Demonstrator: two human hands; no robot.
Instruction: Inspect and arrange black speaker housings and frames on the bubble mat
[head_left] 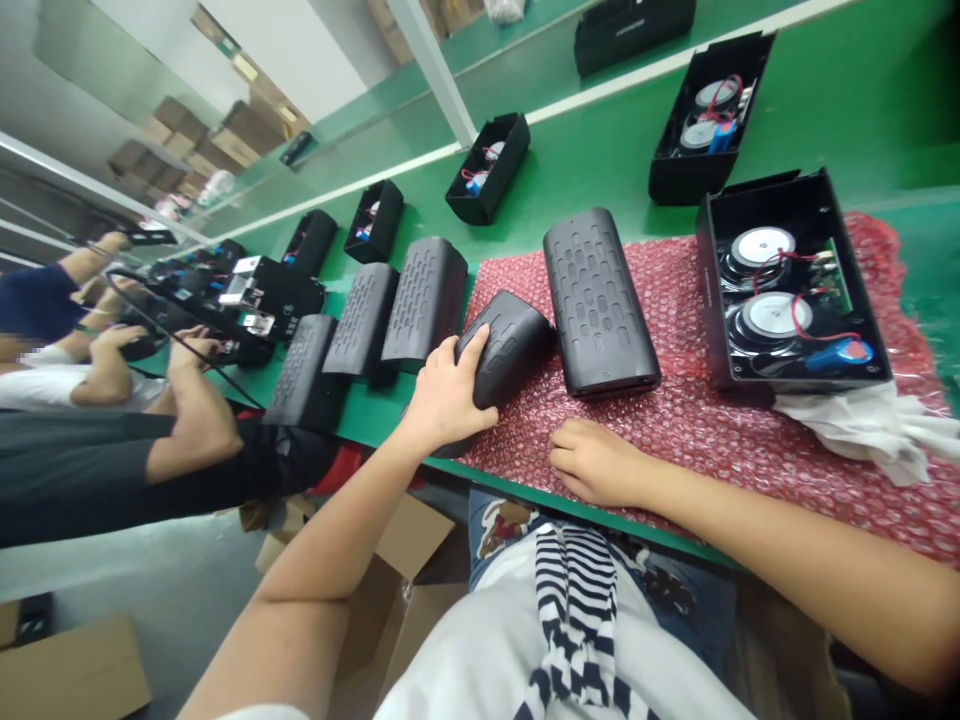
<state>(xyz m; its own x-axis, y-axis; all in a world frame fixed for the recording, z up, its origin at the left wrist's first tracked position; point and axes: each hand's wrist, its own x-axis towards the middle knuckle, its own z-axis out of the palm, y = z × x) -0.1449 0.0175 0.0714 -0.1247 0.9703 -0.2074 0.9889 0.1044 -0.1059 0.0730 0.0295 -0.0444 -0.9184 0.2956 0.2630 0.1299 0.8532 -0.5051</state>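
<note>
My left hand (452,395) grips a black speaker case (510,345) with a pattern of oblong dimples; the case lies at a slant on the left edge of the red bubble wrap (517,440). Loosely curled, my right hand (596,462) rests on the wrap near the table's front edge, and nothing shows in its fingers. Just beyond it another dimpled speaker case (600,305) lies apart from both hands. Farther right stands an open speaker housing (795,290), showing two round drivers, red wires, a blue cylinder and a small circuit board.
Several dimpled cases (424,300) line the green table (592,150) to the left. More open housings (487,170) stand along the back. A crumpled white cloth (877,425) lies at right. Co-workers' arms (191,400) are at far left. Cardboard boxes (412,535) sit below the table.
</note>
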